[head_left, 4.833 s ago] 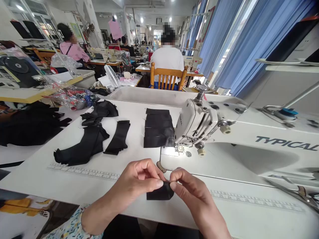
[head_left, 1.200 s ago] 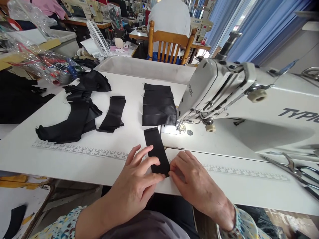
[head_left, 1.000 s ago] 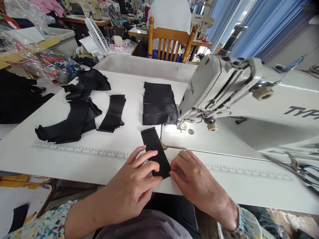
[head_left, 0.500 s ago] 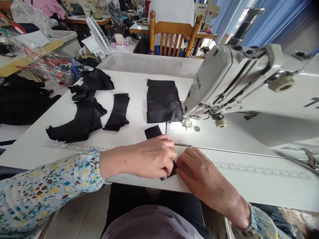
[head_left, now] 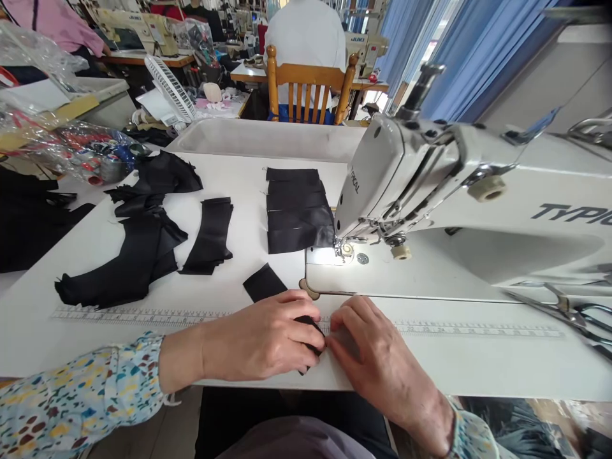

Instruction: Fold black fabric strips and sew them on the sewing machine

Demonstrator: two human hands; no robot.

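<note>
A small strip of black fabric [head_left: 264,283] lies slanted across the white table near its front edge. My left hand [head_left: 268,335] rests over the middle of this strip, its fingers bent and pressing on the cloth. At the strip's right edge, my right hand [head_left: 377,350] pinches the cloth between thumb and forefinger. Just beyond my hands, a joined black panel [head_left: 299,210] reaches to the presser foot of the white sewing machine [head_left: 459,178]. Left of it are a stack of curved black pieces [head_left: 210,234] and a larger black pile [head_left: 134,255].
A ruler scale [head_left: 143,317] runs along the table front. Scissors [head_left: 567,310] lie at the right. Behind are a wooden chair [head_left: 310,74], a person in white [head_left: 306,32], a white fan [head_left: 169,88] and plastic-wrapped spools [head_left: 95,153].
The view has shifted, showing more of the machine's right side. My left hand has moved left along the strip, and more of the strip's far end shows.
</note>
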